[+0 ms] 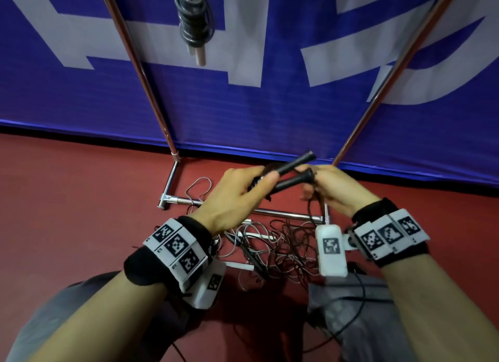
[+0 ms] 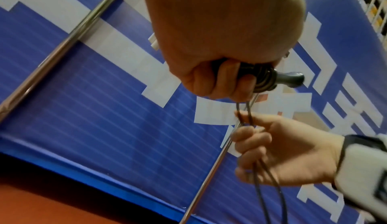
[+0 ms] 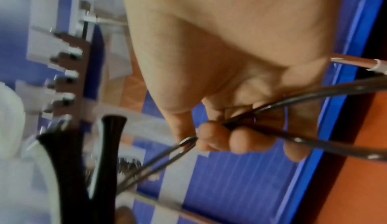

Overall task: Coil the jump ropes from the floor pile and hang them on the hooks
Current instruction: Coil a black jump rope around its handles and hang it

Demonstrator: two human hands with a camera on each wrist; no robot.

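Observation:
My left hand (image 1: 243,191) grips the two black handles (image 1: 293,170) of a jump rope, held side by side above the floor; in the left wrist view the handles (image 2: 291,78) stick out of the left hand (image 2: 220,71) with cord wound round them. My right hand (image 1: 332,186) pinches the black cord (image 2: 249,116) just beside the handles, and the cord (image 3: 314,95) runs through the right hand's fingers (image 3: 211,136). A tangled pile of ropes (image 1: 278,245) lies on the red floor below. One coiled dark rope (image 1: 193,18) hangs at the top of the rack.
A chrome rack stands against a blue and white banner (image 1: 270,105), with slanted poles (image 1: 140,72) and a base bar (image 1: 280,213) on the floor. A row of hooks (image 3: 64,86) shows blurred in the right wrist view. My knees in grey trousers (image 1: 359,321) are at the bottom.

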